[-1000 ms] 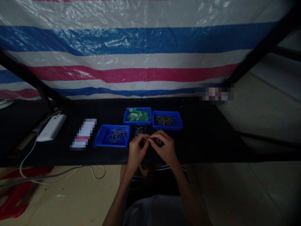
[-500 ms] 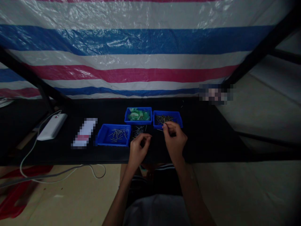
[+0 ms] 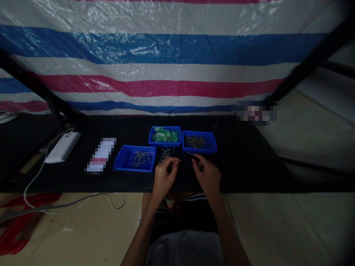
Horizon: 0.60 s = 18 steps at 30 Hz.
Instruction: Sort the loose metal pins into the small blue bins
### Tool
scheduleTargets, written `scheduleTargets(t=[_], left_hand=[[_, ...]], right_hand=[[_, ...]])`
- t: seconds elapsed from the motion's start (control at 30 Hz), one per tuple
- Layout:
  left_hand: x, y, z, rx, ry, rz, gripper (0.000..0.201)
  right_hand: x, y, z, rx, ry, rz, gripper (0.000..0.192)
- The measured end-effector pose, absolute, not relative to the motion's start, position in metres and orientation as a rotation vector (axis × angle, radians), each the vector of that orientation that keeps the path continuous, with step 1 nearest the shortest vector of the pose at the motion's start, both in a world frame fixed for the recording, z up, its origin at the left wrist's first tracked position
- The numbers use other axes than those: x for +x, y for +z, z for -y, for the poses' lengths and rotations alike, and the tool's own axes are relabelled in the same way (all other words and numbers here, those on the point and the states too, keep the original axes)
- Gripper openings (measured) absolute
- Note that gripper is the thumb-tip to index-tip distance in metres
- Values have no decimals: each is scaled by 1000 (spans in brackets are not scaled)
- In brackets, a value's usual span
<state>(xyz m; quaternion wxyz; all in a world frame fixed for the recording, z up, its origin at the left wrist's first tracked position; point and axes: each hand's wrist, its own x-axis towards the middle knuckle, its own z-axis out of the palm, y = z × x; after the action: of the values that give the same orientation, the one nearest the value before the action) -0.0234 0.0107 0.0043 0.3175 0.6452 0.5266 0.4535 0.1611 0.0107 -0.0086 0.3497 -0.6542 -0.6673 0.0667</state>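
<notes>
My left hand (image 3: 165,173) is closed in a pinch just in front of a loose pile of thin metal pins (image 3: 165,153) on the black table. Whatever its fingertips hold is too small to make out. My right hand (image 3: 207,173) hovers before the right blue tray (image 3: 201,150), thumb and index finger slightly apart. A single thin metal pin (image 3: 189,153) lies at its index fingertip, at the tray's front edge. Inside that tray are many brassy screw-like pieces (image 3: 196,142). Silvery pins (image 3: 141,158) lie in the left blue tray (image 3: 123,162).
A third blue tray (image 3: 164,144) behind holds green plastic packets (image 3: 166,136). To the left lie a white power bank (image 3: 63,147) with a cable and a blurred-out flat item (image 3: 101,155). Striped sheeting (image 3: 166,70) hangs behind the black table (image 3: 244,166).
My right hand has drawn back from the right tray toward me, and its thumb and index finger have parted. My left hand keeps its pinch in nearly the same place.
</notes>
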Motion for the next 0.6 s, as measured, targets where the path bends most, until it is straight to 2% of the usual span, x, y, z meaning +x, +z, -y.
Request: scheduleTargets(t=[0.17,0.37,0.6], left_hand=[[-23,5,-11,1679,1183,-1384,19],[-23,5,-11,1689,1189,-1383,20],[-21,4,-11,1709,1217,-1381,14]], right_hand=[[162,-9,-15,-1755,124,1823,27],[161,-7,-13,-1754,193,1839,12],[161,-8,-13,-1643,284,1961,12]])
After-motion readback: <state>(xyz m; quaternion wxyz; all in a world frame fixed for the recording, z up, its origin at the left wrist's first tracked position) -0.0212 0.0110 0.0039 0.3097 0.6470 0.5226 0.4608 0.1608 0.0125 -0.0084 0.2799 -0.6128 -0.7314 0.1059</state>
